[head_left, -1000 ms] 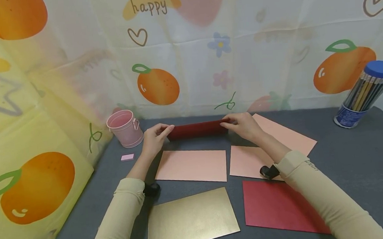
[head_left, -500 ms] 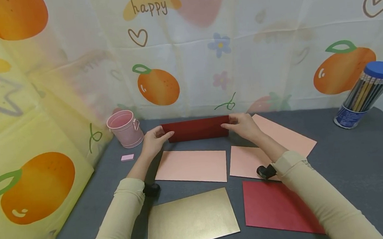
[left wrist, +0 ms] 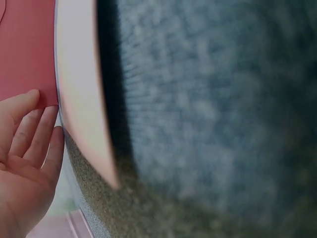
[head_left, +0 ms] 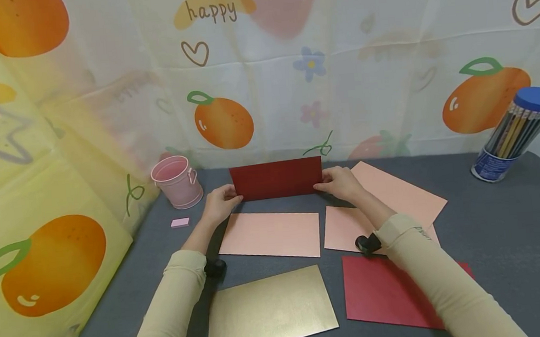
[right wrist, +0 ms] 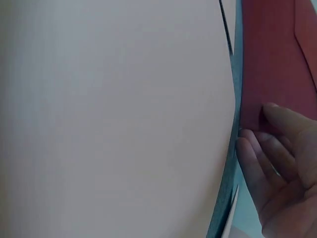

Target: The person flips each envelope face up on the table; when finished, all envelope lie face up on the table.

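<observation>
We see the left hand point(head_left: 219, 203) and right hand point(head_left: 342, 182) each pinching a lower corner of a dark red rectangular paper envelope point(head_left: 278, 179), thumbs on the near side. It is upright over the far part of the dark grey bench point(head_left: 504, 234), just beyond a flat peach paper rectangle point(head_left: 272, 235); we cannot tell whether its lower edge touches down. A second ago it lay tilted back, gripped higher; now more of its broad face shows, which we judge makes it easier to inspect. Nearer us lie a flat gold rectangle point(head_left: 272, 314) and a flat red rectangle point(head_left: 384, 291). Leftward, a pink metal bucket point(head_left: 176, 184) hides its bottom, so its contents stay unknown to us; far right, a blue-lidded clear cylinder point(head_left: 493, 165) holds many pencils point(head_left: 519, 127).
</observation>
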Action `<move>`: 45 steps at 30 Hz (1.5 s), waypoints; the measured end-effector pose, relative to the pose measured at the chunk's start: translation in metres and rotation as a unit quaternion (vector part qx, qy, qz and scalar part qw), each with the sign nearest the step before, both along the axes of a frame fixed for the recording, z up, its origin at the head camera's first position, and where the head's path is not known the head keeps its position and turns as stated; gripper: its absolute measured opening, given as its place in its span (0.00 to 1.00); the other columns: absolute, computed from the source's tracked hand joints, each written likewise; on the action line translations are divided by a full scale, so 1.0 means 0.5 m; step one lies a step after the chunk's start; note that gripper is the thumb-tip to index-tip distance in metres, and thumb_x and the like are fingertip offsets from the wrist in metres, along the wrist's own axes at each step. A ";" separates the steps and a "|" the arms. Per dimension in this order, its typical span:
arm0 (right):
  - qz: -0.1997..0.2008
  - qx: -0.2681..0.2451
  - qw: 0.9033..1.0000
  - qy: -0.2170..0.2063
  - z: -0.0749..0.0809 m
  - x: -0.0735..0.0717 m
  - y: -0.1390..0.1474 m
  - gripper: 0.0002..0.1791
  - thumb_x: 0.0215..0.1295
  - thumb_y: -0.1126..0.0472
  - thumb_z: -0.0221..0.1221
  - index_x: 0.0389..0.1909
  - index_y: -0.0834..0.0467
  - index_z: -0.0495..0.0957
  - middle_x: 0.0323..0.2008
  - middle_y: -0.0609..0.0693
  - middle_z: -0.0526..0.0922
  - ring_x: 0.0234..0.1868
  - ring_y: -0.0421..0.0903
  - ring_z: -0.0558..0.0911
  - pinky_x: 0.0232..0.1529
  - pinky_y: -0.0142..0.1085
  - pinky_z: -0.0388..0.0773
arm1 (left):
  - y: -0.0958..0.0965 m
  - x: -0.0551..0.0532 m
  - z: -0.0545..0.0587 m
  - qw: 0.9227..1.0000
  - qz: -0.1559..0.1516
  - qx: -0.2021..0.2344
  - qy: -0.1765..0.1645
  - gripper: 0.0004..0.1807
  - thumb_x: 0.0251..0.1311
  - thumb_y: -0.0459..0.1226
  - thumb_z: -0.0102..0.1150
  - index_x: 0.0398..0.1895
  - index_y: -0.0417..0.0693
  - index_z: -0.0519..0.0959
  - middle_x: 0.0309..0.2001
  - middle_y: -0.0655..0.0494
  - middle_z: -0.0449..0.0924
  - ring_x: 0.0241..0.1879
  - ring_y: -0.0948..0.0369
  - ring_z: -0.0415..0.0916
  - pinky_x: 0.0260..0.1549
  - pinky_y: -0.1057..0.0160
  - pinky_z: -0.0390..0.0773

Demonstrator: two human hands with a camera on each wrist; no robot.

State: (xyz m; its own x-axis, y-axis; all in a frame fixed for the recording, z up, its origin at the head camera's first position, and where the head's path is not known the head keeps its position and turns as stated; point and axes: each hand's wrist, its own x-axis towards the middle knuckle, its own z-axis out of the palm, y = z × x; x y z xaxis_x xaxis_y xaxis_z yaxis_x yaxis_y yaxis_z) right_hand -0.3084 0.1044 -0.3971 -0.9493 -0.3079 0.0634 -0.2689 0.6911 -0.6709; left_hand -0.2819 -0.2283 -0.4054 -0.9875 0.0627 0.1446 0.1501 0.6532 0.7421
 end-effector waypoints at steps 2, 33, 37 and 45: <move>-0.007 -0.007 1.000 0.001 -0.003 -0.001 -0.003 0.11 0.64 0.56 0.64 0.36 0.60 0.82 0.32 0.53 0.86 0.31 0.46 0.83 0.30 0.36 0.75 | 0.001 -0.002 -0.001 1.000 0.006 0.001 0.001 0.12 0.63 0.31 0.61 0.49 0.36 0.79 0.43 0.40 0.82 0.47 0.47 0.79 0.47 0.51 0.78; -0.100 -0.081 0.991 -0.046 -0.020 0.012 -0.039 0.31 0.61 0.56 0.67 0.63 0.65 0.72 0.45 0.58 0.85 0.48 0.54 0.81 0.52 0.45 0.75 | 0.022 -0.017 -0.007 0.990 0.129 0.052 0.006 0.20 0.61 0.28 0.62 0.58 0.35 0.76 0.50 0.39 0.81 0.50 0.48 0.79 0.50 0.53 0.77; -0.095 -0.085 0.990 -0.055 -0.020 0.013 -0.040 0.31 0.61 0.56 0.67 0.63 0.65 0.72 0.46 0.59 0.84 0.53 0.56 0.77 0.54 0.45 0.74 | 0.019 -0.018 -0.010 0.991 0.124 0.058 0.007 0.20 0.61 0.26 0.61 0.57 0.34 0.77 0.50 0.39 0.81 0.51 0.48 0.79 0.51 0.53 0.77; -0.081 -0.081 0.991 -0.071 -0.021 0.011 -0.042 0.34 0.61 0.56 0.66 0.66 0.65 0.69 0.51 0.59 0.81 0.57 0.56 0.74 0.57 0.47 0.73 | 0.015 -0.018 -0.007 0.993 0.107 0.040 -0.001 0.20 0.61 0.27 0.61 0.58 0.36 0.77 0.54 0.40 0.79 0.54 0.48 0.77 0.53 0.53 0.75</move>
